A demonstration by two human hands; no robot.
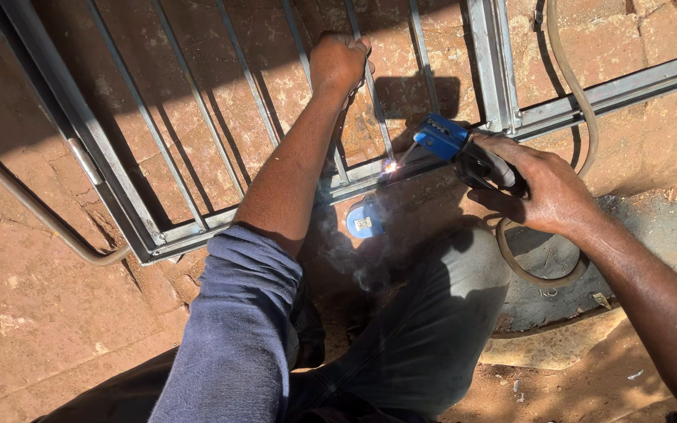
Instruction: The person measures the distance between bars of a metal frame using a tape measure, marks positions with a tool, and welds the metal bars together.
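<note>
A grey metal grille frame (111, 172) with several thin upright bars lies on reddish paving. My left hand (338, 63) is closed around one thin bar (376, 102) near the top of the view. My right hand (538, 188) grips a blue and black welding electrode holder (452, 145). Its rod tip touches the foot of that bar at the frame's lower rail, where a bright spark (390, 166) glows and smoke rises.
A thick hose-like cable (573, 86) runs from the holder up and around behind my right hand. A bent metal rod (33, 207) lies at the left. My knee in grey trousers (440, 313) is below the rail, beside a blue shoe tip (363, 219).
</note>
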